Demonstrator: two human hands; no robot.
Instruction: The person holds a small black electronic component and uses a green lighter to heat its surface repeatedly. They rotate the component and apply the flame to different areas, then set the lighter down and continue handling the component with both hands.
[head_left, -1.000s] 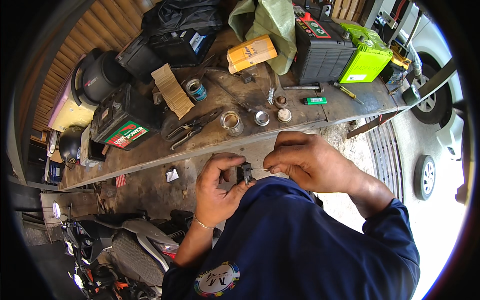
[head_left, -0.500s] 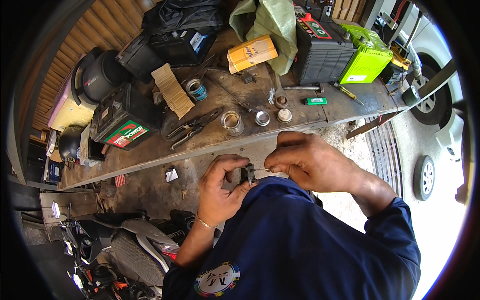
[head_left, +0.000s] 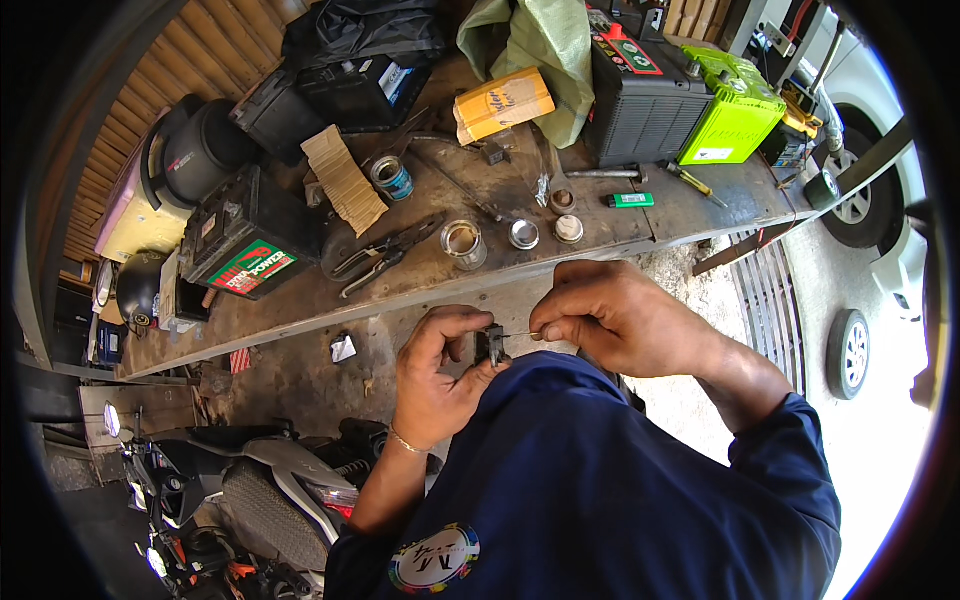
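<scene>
Dark block-shaped part point(head_left: 490, 345) sits in the air nearer the body than the glass jar point(head_left: 466, 263) and slightly to its right, off the front edge of the workbench point(head_left: 615, 228). The left hand point(head_left: 432, 375) has it between thumb and index finger, parted only by the part's own depth; the other fingers curl behind, partly hidden. The right hand point(head_left: 620, 325), nearer the body than the jar and further to its right, has thumb and index finger pressed together on a thin rod point(head_left: 520, 334) that reaches toward the part; whether it is fixed there or merely touches, I cannot tell.

The part looks light and stiff, probably hard plastic or metal, and perhaps a little slippery if greasy. Opposite outer faces seem the best hold, leaving the side with the rod free. The rod looks slim enough to bend, so a light pinch close to the part would suit it best.

Dark-handled pliers point(head_left: 385, 260) lie left of the jar; a small metal tin point(head_left: 523, 236) and a white-topped tin point(head_left: 568, 229) stand to its right, with a green lighter point(head_left: 630, 201) farther right.
</scene>
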